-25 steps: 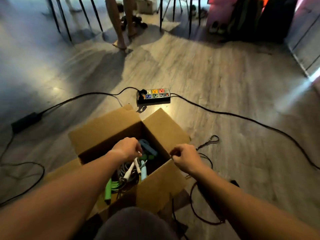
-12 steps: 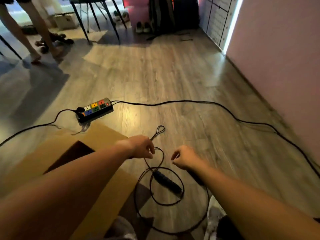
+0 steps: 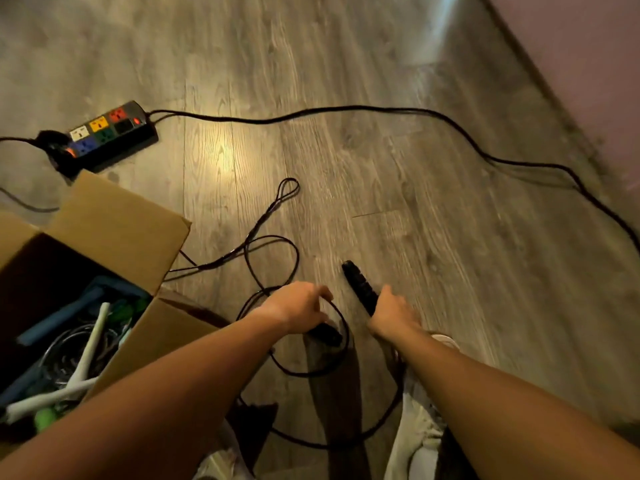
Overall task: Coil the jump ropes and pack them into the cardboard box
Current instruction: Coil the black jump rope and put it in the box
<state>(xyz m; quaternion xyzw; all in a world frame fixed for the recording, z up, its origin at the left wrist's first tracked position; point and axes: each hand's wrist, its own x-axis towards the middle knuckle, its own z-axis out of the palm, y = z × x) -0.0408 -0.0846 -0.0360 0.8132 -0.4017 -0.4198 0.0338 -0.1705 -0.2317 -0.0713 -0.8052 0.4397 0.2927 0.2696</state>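
Note:
A black jump rope (image 3: 273, 244) lies in loose loops on the wooden floor, right of the open cardboard box (image 3: 117, 230). My right hand (image 3: 391, 311) is closed around one black handle (image 3: 358, 287), which points up and away. My left hand (image 3: 299, 308) is curled over the other black handle (image 3: 327, 334) and the cord beside it. Inside the box lie several coiled ropes with white handles (image 3: 91, 341), blue handles (image 3: 62, 317) and green handles.
A black power strip (image 3: 104, 136) with coloured sockets sits beyond the box; its thick black cable (image 3: 381, 110) snakes across the floor to the right. A pink wall (image 3: 588, 46) bounds the right side. My light-coloured shoe (image 3: 419, 420) is near the bottom.
Both hands left the box and dropped to the black rope on the floor. The right hand took hold of one handle, the left closed over the other. The view tilted downward.

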